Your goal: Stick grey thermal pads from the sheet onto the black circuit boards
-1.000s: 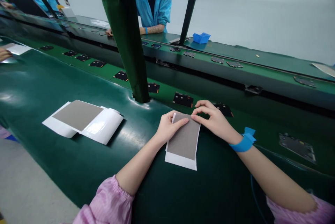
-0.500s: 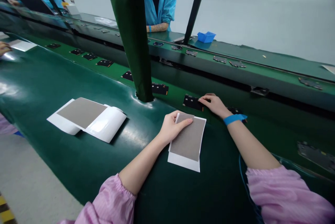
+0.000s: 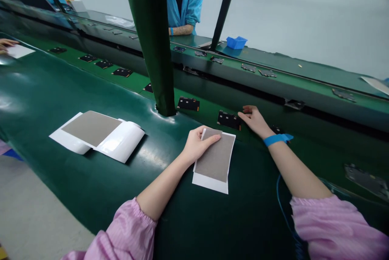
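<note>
My left hand (image 3: 198, 143) rests on the top left corner of a grey sheet on white backing (image 3: 214, 162), thumb and fingers pinching its edge against the green table (image 3: 75, 187). My right hand (image 3: 253, 120), with a blue wrist strap (image 3: 277, 139), reaches forward to the conveyor belt (image 3: 206, 110). Its fingers touch the right end of a small black circuit board (image 3: 228, 119) lying there, curled at its edge.
A second grey sheet with peeled white liner (image 3: 97, 135) lies to the left. Several black boards (image 3: 188, 103) ride the belt. A green post (image 3: 153, 41) stands ahead. A person in a blue coat (image 3: 184, 4) works opposite, near a blue tray (image 3: 236, 42). Another person's hand (image 3: 7, 44) is far left.
My right hand left the sheet's top corner and reached forward to the black board on the belt. My left hand stayed on the sheet.
</note>
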`<state>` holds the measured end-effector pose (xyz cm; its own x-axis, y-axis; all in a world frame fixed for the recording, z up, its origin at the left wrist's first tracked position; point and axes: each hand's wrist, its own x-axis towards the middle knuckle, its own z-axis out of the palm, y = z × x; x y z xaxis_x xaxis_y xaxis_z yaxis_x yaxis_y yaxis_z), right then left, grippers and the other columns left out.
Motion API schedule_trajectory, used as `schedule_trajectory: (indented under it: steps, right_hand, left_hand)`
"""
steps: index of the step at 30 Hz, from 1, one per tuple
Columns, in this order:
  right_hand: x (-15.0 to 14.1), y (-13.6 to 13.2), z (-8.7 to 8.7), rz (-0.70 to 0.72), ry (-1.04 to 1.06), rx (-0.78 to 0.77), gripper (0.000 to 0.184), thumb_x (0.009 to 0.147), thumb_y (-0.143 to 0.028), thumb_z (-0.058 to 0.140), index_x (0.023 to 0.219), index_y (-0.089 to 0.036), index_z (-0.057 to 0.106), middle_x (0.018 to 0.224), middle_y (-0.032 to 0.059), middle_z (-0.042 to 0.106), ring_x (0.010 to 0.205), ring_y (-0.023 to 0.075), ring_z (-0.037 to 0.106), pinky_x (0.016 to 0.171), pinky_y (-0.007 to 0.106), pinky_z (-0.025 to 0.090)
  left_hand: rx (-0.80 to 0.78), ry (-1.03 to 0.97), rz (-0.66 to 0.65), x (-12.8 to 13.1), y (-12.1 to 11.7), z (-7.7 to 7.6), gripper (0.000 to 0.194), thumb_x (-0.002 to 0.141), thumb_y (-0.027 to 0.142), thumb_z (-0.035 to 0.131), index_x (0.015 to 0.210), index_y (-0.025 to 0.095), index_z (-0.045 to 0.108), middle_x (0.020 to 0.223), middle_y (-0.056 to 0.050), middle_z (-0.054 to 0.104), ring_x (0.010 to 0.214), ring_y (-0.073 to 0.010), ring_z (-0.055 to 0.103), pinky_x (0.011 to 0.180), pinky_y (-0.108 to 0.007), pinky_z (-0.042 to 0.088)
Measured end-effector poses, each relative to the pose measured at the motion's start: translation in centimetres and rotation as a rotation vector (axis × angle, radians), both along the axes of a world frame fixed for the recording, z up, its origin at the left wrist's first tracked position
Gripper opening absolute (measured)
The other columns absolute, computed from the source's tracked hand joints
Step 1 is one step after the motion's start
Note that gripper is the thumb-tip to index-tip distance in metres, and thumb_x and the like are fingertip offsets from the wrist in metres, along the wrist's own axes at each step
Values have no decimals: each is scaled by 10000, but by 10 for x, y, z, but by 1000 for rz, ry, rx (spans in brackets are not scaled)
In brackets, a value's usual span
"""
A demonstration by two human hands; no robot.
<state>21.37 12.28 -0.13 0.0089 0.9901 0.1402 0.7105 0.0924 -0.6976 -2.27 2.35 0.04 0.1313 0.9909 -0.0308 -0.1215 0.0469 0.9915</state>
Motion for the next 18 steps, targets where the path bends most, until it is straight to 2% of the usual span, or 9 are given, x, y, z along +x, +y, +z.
schedule_trajectory:
  steps: [2, 6, 8, 14, 18]
  right_hand:
    - [-9, -17, 11, 36, 16, 23, 505, 756, -665, 502, 908, -194, 604, 967, 116, 583, 805, 235, 571, 731, 404, 488]
    - [-38, -55, 35, 281, 34, 43, 465, 785, -665, 540, 786, -215, 661, 1000, 99, 586, 788, 219, 566, 658, 359, 466]
    - [-50, -67, 43, 358, 26, 51, 455, 781, -664, 564, 777, -223, 680, 978, 91, 580, 800, 222, 564, 636, 350, 458]
    - [-56, -68, 50, 423, -20, 27, 450, 792, -659, 554, 741, -226, 668, 998, 93, 556, 884, 245, 563, 630, 346, 468]
    - [-57, -71, 53, 471, -70, 39, 406, 845, -607, 514, 766, -229, 640, 1020, 93, 539, 911, 242, 557, 697, 363, 478]
  left_hand:
    - [2, 0, -1, 0, 0, -1, 232, 707, 357, 735, 746, 156, 625, 737, -31, 648, 685, -161, 611, 590, -242, 440]
    - [38, 1, -8, 0, 1, -4, 234, 711, 359, 735, 775, 152, 646, 769, -34, 659, 706, -157, 613, 614, -242, 446]
    - [45, 5, -5, 0, 1, -4, 242, 711, 363, 736, 787, 150, 652, 774, -32, 660, 709, -155, 611, 620, -241, 448]
    - [42, 18, -12, -1, 1, -2, 253, 709, 370, 739, 785, 145, 652, 764, -26, 657, 701, -150, 608, 622, -243, 451]
    - [42, 11, -10, 0, 1, -1, 234, 715, 354, 738, 775, 146, 650, 764, -24, 656, 702, -146, 606, 620, -239, 448]
